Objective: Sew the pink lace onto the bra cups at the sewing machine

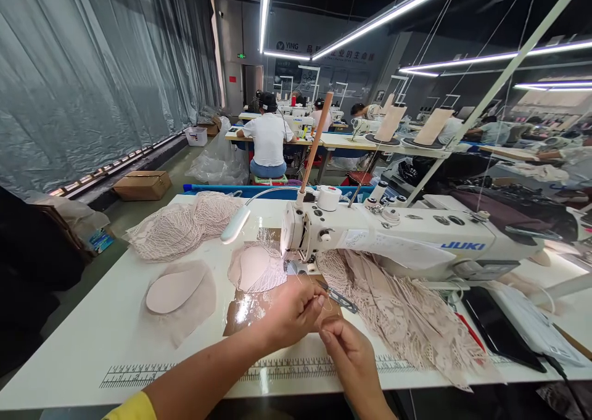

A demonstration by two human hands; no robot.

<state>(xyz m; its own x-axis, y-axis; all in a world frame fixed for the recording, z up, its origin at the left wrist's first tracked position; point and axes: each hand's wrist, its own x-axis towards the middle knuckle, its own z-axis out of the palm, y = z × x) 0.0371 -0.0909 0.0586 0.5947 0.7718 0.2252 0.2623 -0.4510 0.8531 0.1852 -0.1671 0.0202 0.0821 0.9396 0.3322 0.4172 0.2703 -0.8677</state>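
Pale thread: thin, hanging in a slack curve near the needle area of the sewing machine, down toward the fingertips. Judged the key relation: needle area beyond the grip and slightly to its left; general run of thread away from the machine, down and rightward, across the short gap between both hands.

Left hand: nearer to the machine; thumb and forefinger pressed together, apparently on the thread. Right hand: lower, nearer to the worktop's front edge; thumb and forefinger closed in a narrow pinch, cannot tell whether on thread.

Thread snips: just beyond the fingertips, dark blades toward the left hand, long axis slanting down to the right. Nearer to the left hand; apparently in neither grip.

Lace-covered cup piece: left of the needle area, beyond the left forearm, right edge close by the machine head. Lace heap: right of both hands, spread toward the front edge.

Farther left on the worktop: beige fabric with a smooth cup; beyond that, a lace pile.
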